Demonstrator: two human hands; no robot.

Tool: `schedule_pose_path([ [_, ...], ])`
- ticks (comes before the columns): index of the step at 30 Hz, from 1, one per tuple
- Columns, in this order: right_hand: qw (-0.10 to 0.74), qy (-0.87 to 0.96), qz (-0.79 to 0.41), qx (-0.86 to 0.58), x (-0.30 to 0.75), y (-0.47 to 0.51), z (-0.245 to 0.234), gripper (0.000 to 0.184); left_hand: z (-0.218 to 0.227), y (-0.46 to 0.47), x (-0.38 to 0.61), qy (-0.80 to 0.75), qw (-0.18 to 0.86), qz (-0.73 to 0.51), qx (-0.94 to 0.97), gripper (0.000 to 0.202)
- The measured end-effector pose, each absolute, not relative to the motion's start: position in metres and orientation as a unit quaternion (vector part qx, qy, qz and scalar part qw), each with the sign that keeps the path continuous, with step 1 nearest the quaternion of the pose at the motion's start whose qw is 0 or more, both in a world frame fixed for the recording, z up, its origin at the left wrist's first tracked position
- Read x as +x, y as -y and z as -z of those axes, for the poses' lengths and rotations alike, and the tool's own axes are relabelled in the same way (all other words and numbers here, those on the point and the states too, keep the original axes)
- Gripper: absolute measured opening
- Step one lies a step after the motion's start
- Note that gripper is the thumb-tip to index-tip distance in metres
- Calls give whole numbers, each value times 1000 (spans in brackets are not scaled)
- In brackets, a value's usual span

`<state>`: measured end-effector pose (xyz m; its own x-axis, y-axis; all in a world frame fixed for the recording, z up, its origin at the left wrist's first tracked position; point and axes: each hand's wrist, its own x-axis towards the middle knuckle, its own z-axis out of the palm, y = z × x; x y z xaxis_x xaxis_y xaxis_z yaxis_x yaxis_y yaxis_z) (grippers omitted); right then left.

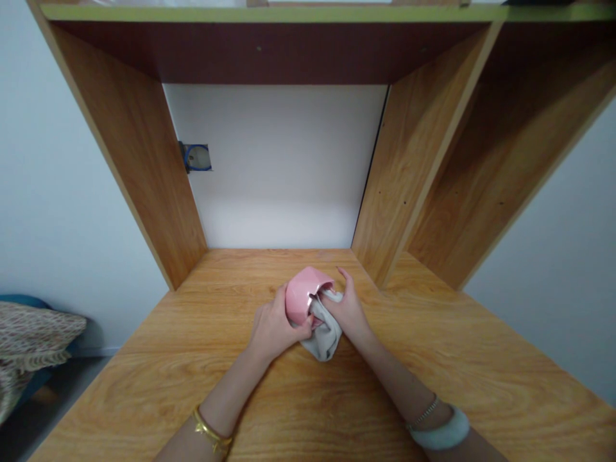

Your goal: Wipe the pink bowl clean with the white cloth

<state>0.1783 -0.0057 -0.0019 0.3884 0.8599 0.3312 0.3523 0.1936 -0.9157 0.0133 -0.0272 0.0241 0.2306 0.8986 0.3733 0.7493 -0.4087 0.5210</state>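
Note:
A glossy pink faceted vessel (301, 294), like a bowl or small pot, is tipped on its side above the desk with its mouth facing right. My left hand (276, 326) grips it from the left, the thumb across its lower rim. A light grey cloth (325, 333) is partly tucked into the mouth and hangs out below. My right hand (350, 309) holds the cloth at the opening, its fingers partly hidden inside the vessel and the cloth, with one finger raised.
The wood-grain desk (192, 372) lies under my hands. Behind it stand wooden side panels (409, 154) beneath an overhead shelf (269, 51). A socket hole with a blue cable (196, 157) is in the white back wall. A woven throw (33, 340) lies at the far left.

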Motion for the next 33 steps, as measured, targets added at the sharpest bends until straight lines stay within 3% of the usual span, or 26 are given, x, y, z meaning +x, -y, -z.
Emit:
schedule_pose_path([
  [5,578,519,-183,-602,176,9,-6,75,-24,24,13,-536,166,-353,749,61],
  [11,577,517,-192,-603,173,12,-9,69,-13,8,14,-559,264,-440,651,35],
  [17,562,527,-189,-609,169,11,-5,67,-6,-7,9,-510,501,-549,433,31],
  [20,547,537,-189,-614,167,12,-1,69,-10,-8,5,-469,562,-582,353,34],
  [25,507,569,-305,-571,165,13,5,75,-9,-9,3,-414,591,-608,332,42],
  [30,552,587,-250,-537,169,11,3,45,-2,-10,8,-359,577,-615,400,43],
  [33,576,588,-221,-523,171,12,-3,41,-2,-6,12,-350,571,-593,446,46],
])
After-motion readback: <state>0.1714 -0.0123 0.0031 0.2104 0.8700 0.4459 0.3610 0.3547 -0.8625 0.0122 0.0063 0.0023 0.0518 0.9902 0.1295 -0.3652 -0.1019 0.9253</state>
